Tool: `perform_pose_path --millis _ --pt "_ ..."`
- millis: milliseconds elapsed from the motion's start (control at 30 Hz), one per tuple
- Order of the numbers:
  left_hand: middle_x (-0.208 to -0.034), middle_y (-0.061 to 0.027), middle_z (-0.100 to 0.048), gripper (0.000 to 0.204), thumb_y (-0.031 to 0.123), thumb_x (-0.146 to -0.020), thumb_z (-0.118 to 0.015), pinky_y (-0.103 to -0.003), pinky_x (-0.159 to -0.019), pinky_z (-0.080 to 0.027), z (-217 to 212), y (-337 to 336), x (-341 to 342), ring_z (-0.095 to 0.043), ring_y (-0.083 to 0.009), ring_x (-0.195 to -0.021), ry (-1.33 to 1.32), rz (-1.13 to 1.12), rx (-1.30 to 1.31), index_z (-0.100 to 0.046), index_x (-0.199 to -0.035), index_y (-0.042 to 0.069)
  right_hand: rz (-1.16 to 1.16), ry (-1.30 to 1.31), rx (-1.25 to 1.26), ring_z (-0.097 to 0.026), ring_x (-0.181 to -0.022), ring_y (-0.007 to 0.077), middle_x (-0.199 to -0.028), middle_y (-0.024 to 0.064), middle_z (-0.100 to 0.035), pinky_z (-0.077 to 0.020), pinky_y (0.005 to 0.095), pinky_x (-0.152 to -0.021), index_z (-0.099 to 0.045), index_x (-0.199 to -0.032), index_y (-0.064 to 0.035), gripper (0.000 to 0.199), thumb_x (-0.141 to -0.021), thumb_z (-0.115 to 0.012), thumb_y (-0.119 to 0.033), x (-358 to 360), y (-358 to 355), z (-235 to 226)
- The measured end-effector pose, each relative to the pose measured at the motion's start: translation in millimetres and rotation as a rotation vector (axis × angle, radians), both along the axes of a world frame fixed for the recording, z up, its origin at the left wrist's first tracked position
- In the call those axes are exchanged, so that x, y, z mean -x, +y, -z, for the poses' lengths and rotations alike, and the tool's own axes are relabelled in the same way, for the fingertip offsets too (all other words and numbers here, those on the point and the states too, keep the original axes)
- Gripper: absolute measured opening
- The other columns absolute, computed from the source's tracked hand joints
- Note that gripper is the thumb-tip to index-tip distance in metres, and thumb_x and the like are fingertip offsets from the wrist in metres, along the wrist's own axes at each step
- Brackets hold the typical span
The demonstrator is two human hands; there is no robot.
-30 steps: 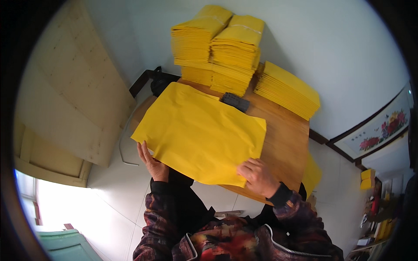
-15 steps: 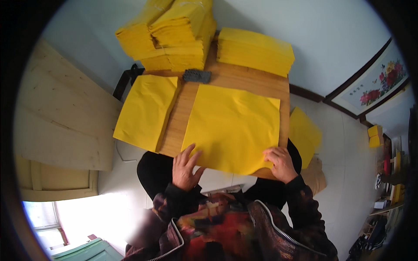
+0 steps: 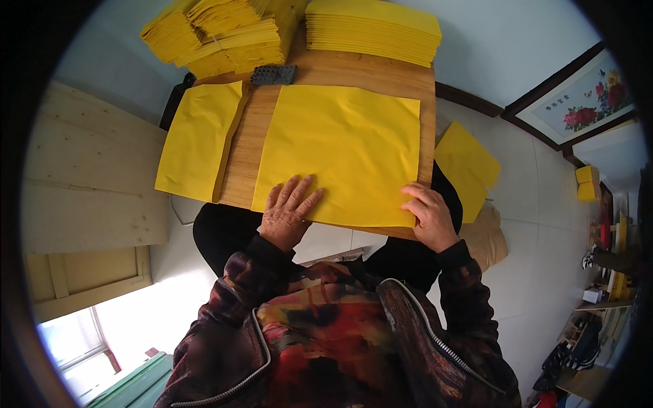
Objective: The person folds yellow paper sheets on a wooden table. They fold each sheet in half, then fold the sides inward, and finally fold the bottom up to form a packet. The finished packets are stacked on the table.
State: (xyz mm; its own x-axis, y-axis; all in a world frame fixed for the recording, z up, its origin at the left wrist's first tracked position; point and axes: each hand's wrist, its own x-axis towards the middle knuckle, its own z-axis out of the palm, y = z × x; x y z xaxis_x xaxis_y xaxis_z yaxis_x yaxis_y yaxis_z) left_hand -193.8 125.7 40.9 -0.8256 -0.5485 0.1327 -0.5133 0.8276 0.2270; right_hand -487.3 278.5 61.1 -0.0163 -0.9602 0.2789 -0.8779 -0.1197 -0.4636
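A large yellow paper sheet (image 3: pixel 340 153), slightly creased, lies on the wooden table (image 3: pixel 235 163) in front of me. My left hand (image 3: pixel 287 212) rests on its near left part, fingers spread and palm down. At the near right corner is my right hand (image 3: pixel 430 216); its bent fingers lie on the sheet's edge, with the thumb apart from them. Neither hand lifts the paper. Left of the sheet lies a flat yellow paper stack (image 3: pixel 197 139), narrower and with a visible side. A dark grey, bumpy block (image 3: pixel 273 75) sits beyond the gap between them.
Bundled yellow paper stacks (image 3: pixel 235 41) are piled at the far left of the table, and a neat folded stack (image 3: pixel 373 30) stands far right. More yellow sheets (image 3: pixel 468 163) and a brown paper item (image 3: pixel 486 238) are low beside the table's right side. A framed flower picture (image 3: pixel 578 102) leans by the wall.
My left hand has flattened onto the sheet. My right hand has loosened at the corner, and the raised near right edge now lies flatter. The view has shifted, moving the table up in the picture.
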Motion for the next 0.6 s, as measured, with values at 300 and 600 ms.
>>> perform_pose_path --millis 300,600 --pt "-0.146 -0.0083 -0.039 0.082 0.016 -0.061 -0.080 -0.049 -0.107 -0.031 2.3 -2.0 -1.5 -0.037 -0.0326 -0.133 0.028 0.032 0.009 -0.047 -0.136 0.020 0.165 -0.062 0.143 -0.062 -0.098 0.0325 -0.101 0.0112 -0.065 -0.0493 0.0394 -0.082 -0.060 -0.084 -0.0013 0.022 -0.071 -0.049 0.013 5.0 5.2 -29.5" --pt "-0.145 -0.0086 -0.040 0.083 0.017 -0.059 -0.080 -0.050 -0.106 -0.031 3.7 -0.7 -0.9 -0.038 -0.0325 -0.132 0.030 0.037 0.066 -0.047 -0.135 0.020 -0.257 0.160 -0.202 -0.045 -0.122 0.0344 -0.127 0.0146 -0.050 -0.0356 0.0505 -0.097 -0.059 -0.102 -0.0003 0.025 -0.081 -0.061 -0.013 -86.4 -95.3 -8.3"
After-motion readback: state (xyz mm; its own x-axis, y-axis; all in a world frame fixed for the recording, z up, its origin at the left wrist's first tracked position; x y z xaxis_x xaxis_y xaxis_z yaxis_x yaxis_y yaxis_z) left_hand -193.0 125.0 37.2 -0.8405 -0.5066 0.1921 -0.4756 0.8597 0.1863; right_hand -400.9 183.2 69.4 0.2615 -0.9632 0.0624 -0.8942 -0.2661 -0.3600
